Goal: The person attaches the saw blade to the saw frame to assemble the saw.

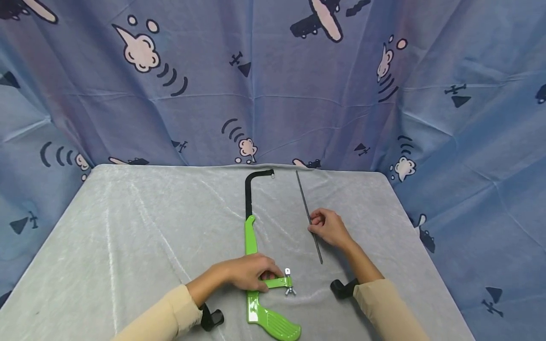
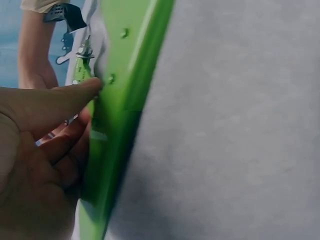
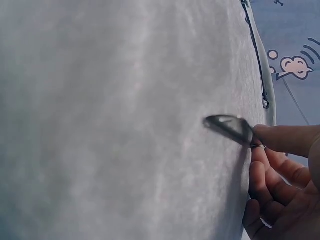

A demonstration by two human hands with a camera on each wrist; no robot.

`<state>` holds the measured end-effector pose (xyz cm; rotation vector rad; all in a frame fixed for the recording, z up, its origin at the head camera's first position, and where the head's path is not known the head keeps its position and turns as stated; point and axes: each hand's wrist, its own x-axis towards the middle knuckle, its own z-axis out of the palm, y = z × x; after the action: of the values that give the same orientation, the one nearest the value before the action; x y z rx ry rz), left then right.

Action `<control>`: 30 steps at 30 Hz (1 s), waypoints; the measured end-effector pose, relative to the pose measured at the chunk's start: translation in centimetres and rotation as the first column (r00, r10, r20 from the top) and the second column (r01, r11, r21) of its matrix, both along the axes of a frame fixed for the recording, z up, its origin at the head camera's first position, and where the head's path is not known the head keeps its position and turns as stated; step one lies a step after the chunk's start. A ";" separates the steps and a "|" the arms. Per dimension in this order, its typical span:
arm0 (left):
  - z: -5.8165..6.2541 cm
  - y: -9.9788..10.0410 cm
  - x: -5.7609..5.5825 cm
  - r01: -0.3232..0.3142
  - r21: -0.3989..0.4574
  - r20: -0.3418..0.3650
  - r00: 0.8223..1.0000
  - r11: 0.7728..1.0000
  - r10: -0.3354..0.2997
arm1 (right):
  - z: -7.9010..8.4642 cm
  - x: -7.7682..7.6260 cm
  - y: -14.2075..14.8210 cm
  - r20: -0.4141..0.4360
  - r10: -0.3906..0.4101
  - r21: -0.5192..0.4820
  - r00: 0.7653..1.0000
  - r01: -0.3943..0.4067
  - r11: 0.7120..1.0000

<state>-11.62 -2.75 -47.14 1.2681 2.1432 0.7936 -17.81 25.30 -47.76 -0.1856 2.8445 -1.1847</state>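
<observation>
Gripping green-and-black saw frame (image 1: 250,239) beside its short crosspiece (image 1: 278,283): left hand (image 1: 252,272). Frame lies mid-table on grey cloth (image 1: 170,213), handle (image 1: 279,324) near, black bent arm far. Wing nut (image 1: 290,291) at crosspiece's right end. Right hand (image 1: 330,228) pinches thin dark strip (image 1: 303,194), right of frame, well apart from it, slanting far-left to near-right.

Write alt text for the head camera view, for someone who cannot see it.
A person's left hand grips a green-and-black hacksaw frame on a grey-covered table, while the right hand pinches a thin dark blade. A blue patterned curtain hangs behind.
</observation>
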 end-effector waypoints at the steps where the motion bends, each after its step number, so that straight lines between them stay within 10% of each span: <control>1: 0.2 0.1 -0.1 0.004 -0.013 0.011 1.000 1.000 -0.003 | 0.0 0.0 0.0 0.004 0.001 -0.003 1.000 -0.001 1.000; 18: 1.3 0.6 -0.2 -0.007 -0.083 0.075 0.997 0.997 0.013 | 0.1 -0.3 0.0 0.048 -0.028 -0.029 0.998 0.030 0.999; 30: 1.3 0.7 -0.2 -0.012 -0.106 0.049 0.999 0.994 0.017 | 0.9 -0.1 0.4 0.365 -0.001 -0.347 0.931 0.137 0.928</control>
<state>-11.80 -2.06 -45.84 1.1683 2.1277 0.7000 -17.87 25.72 -46.85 0.1125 2.3145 -1.5743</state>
